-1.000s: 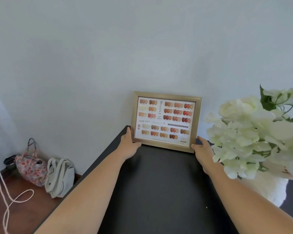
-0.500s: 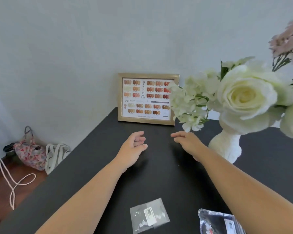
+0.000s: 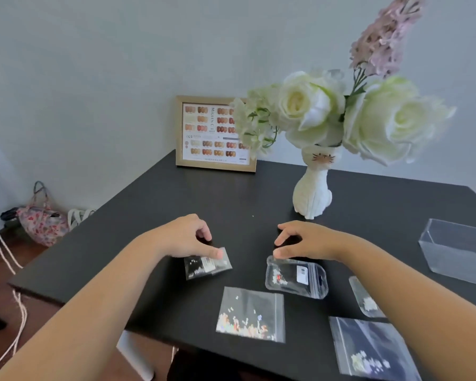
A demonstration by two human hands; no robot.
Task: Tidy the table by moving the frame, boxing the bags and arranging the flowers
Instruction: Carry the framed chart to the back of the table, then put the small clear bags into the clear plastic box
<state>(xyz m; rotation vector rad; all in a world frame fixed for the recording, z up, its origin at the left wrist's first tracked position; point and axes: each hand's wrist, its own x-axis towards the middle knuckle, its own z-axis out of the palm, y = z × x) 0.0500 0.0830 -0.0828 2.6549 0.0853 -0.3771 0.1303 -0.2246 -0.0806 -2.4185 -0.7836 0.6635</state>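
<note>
While the left hand (image 3: 186, 237) pinched a small zip bag (image 3: 208, 264) at centre frame, the clear box (image 3: 456, 251) lay far right, nearer the empty, half-curled right hand (image 3: 305, 240).

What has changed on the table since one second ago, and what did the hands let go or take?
Both hands let go of the frame, which stays leaning at the wall, and pulled back toward the person. The left hand now touches a small clear bag; the right hand reaches to the zip pouch. The cat vase of flowers looks unmoved.
</note>
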